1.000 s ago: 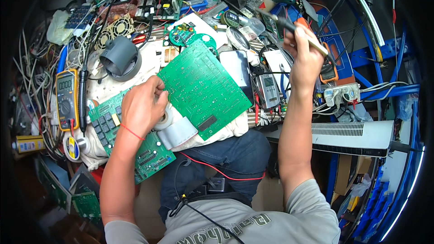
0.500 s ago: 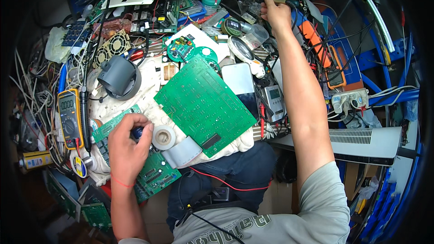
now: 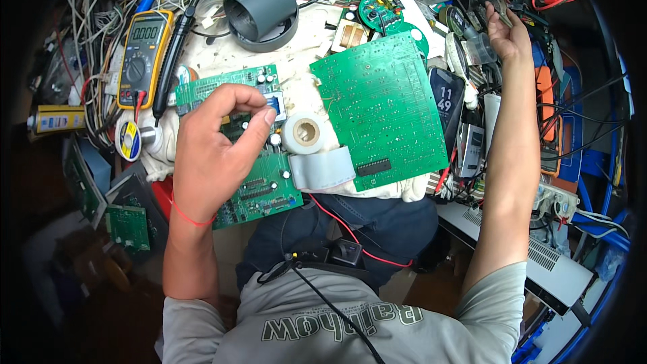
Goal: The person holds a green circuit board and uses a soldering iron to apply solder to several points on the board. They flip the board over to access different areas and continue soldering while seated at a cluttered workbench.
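Note:
My left hand [image 3: 219, 138] hovers over a green circuit board [image 3: 259, 192] with components, its fingers curled and thumb tip close to the index finger. Whatever lies between them is too small to make out. Beside the fingertips is a blue component [image 3: 274, 103] on the board. A roll of tape [image 3: 303, 133] and a flat grey ribbon cable [image 3: 322, 167] lie to its right. Farther right rests a large green circuit board [image 3: 381, 108], solder side up. My right hand [image 3: 510, 35] reaches to the far right clutter, fingers closed around a slim olive-coloured thing that I cannot identify.
A yellow multimeter [image 3: 143, 61] stands at the left among cables, with a solder spool [image 3: 127, 139] below it. A dark grey cylindrical part [image 3: 259, 10] sits at the back. A lit phone [image 3: 445, 98], a magnifier [image 3: 460, 61] and an orange multimeter [image 3: 549, 148] are at the right.
The view has tilted down, so the bench sits higher in it. My right hand has turned and shifted away from the red wires. The phone's screen now shows a lit display.

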